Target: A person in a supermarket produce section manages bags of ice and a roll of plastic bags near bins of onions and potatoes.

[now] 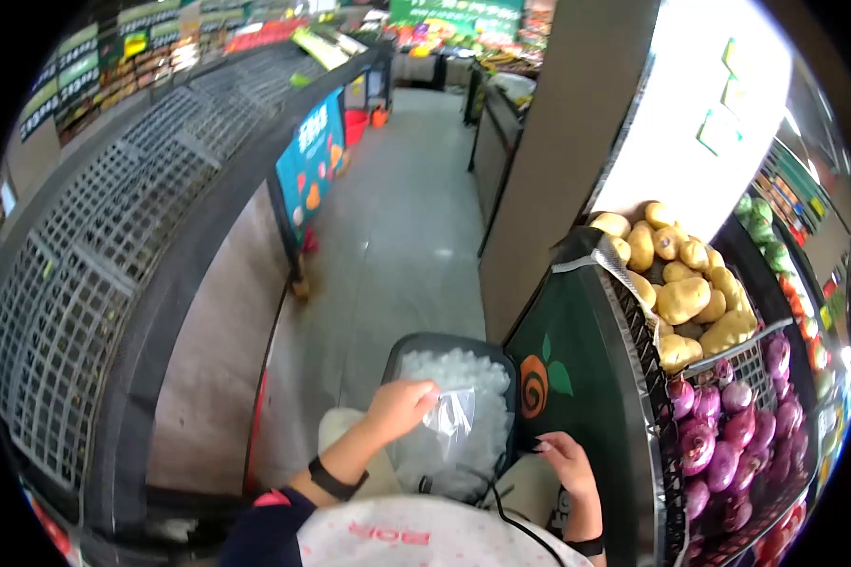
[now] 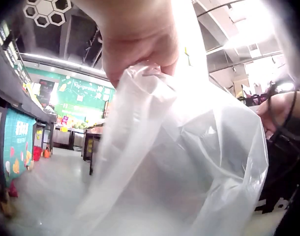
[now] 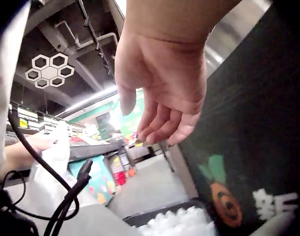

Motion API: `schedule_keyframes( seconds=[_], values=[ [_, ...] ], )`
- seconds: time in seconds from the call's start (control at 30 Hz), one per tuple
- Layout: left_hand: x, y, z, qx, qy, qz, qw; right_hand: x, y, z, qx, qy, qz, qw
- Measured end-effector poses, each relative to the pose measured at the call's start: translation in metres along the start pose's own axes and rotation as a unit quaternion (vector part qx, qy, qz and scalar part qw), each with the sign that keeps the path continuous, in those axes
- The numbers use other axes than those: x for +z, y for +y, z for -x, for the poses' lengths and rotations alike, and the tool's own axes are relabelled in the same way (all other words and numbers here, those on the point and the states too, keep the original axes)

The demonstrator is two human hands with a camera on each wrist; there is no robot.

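My left hand (image 1: 402,411) grips the top of a clear plastic bag (image 1: 452,416) above a dark bin (image 1: 444,340) with white, lumpy contents. The left wrist view has the bag (image 2: 189,157) hanging from under the hand (image 2: 140,46), its film creased and spread wide. Right of the bin, my right hand (image 1: 572,468) is raised near the display's side. In the right wrist view this hand (image 3: 165,81) has loosely bent fingers and holds nothing. Black cables (image 3: 66,201) hang beside it, nearer the body.
Potatoes (image 1: 684,300) and purple onions (image 1: 723,463) fill crates on the right-hand display. Black lattice shelving (image 1: 113,255) runs along the left. A grey pillar (image 1: 558,123) rises at the right of the aisle floor (image 1: 402,208), which stretches ahead.
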State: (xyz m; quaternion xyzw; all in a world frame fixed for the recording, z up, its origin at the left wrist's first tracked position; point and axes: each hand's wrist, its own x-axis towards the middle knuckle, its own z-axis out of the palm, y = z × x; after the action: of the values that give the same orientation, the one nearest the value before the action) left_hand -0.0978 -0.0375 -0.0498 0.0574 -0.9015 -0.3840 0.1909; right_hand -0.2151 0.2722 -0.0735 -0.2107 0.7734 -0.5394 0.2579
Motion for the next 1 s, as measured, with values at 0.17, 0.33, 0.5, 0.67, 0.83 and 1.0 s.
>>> schedule_keyframes(
  seconds=[0.17, 0.33, 0.5, 0.67, 0.83, 1.0],
  values=[
    [0.034, 0.010, 0.033, 0.028, 0.019, -0.021, 0.999, 0.078, 0.011, -0.017, -0.091, -0.097, -0.124, 0.983],
    [0.048, 0.004, 0.076, -0.051, -0.015, -0.002, 0.999, 0.121, 0.029, -0.024, 0.031, -0.167, -0.139, 0.976],
    [0.029, 0.021, 0.066, -0.020, 0.001, 0.021, 1.000, 0.100, 0.000, -0.025, -0.034, -0.156, -0.104, 0.982],
    [0.027, 0.024, 0.049, 0.067, 0.060, 0.041, 0.995, 0.080, -0.032, -0.027, -0.143, -0.064, 0.028, 0.987],
    [0.017, 0.029, 0.043, 0.085, 0.027, 0.100, 0.991, 0.091, -0.072, -0.028, -0.174, -0.044, 0.103, 0.978],
    [0.008, 0.031, 0.044, 0.114, 0.053, 0.090, 0.988, 0.100, -0.080, -0.031, -0.190, -0.107, 0.043, 0.975]
  ],
)
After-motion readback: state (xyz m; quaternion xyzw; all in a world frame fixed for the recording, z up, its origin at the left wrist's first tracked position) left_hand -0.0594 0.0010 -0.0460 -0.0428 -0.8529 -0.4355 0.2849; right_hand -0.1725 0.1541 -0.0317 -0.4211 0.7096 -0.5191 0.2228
